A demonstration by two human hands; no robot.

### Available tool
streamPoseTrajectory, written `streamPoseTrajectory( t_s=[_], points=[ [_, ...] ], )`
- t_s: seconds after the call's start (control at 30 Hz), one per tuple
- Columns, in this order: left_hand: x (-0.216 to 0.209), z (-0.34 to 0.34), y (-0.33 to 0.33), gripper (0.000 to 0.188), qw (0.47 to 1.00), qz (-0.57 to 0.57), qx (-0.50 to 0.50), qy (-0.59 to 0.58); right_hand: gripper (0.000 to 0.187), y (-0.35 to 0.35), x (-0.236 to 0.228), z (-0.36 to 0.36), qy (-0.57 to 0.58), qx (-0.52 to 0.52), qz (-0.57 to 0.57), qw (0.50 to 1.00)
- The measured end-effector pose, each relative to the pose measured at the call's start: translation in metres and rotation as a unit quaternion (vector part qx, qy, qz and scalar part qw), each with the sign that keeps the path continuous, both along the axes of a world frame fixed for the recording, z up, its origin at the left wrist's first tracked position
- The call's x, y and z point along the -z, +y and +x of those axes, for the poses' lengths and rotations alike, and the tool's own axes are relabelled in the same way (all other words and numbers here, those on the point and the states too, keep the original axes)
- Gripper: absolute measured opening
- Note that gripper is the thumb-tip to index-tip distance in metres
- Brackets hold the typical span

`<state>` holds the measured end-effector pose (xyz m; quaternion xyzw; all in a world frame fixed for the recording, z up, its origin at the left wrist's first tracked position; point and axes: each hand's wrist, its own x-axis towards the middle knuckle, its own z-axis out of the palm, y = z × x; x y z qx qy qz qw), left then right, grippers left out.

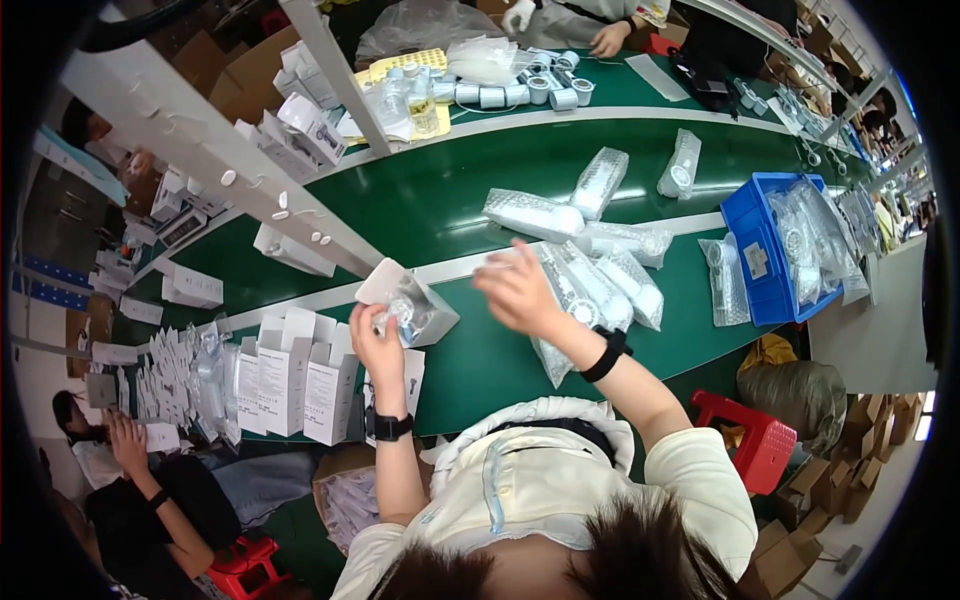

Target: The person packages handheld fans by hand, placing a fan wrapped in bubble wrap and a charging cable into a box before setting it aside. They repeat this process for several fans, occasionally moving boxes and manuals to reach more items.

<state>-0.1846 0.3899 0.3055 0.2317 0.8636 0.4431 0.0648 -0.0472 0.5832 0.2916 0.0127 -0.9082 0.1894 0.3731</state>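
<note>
My left hand (378, 338) is closed around a white carton (430, 316), which is tilted with its end flap lifted. Something clear and shiny, partly hidden by the fingers, shows at the carton's open end. Slightly blurred, my right hand (515, 288) hovers to the right of the carton, its fingers apart and nothing visible in them. Just beyond it lie several bubble-wrapped white items (620, 285) on the green table (470, 375). More bubble-wrapped pieces (535, 214) rest across the pale strip and on the green surface behind it.
A blue bin (752, 250) of bubble-wrapped items stands at the right. White boxes (290, 385) are lined up at the left, beside an upright post (240, 170). A red stool (745, 440) is at my right. Co-workers sit across the table and at the left.
</note>
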Motion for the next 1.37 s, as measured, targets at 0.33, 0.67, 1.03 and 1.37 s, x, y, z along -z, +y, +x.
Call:
streamPoseTrajectory(
  t_s=[0.33, 0.67, 1.03, 1.37],
  points=[
    [0.051, 0.081, 0.147, 0.048, 0.987, 0.049, 0.127, 0.087, 0.049, 0.253, 0.117, 0.005, -0.303, 0.246, 0.188, 0.901],
    [0.085, -0.016, 0.223, 0.053, 0.905, -0.337, 0.247, 0.074, 0.047, 0.230, 0.038, 0.090, -0.349, 0.385, -0.192, 0.833],
    [0.087, -0.032, 0.194, 0.040, 0.900, -0.385, 0.187, 0.082, 0.065, 0.206, 0.075, 0.177, -0.426, 0.534, -0.285, 0.672],
    [0.097, 0.019, 0.082, 0.067, 0.948, 0.010, -0.129, -0.292, 0.085, 0.295, 0.034, -0.076, -0.423, 0.326, -0.400, 0.745]
  ],
)
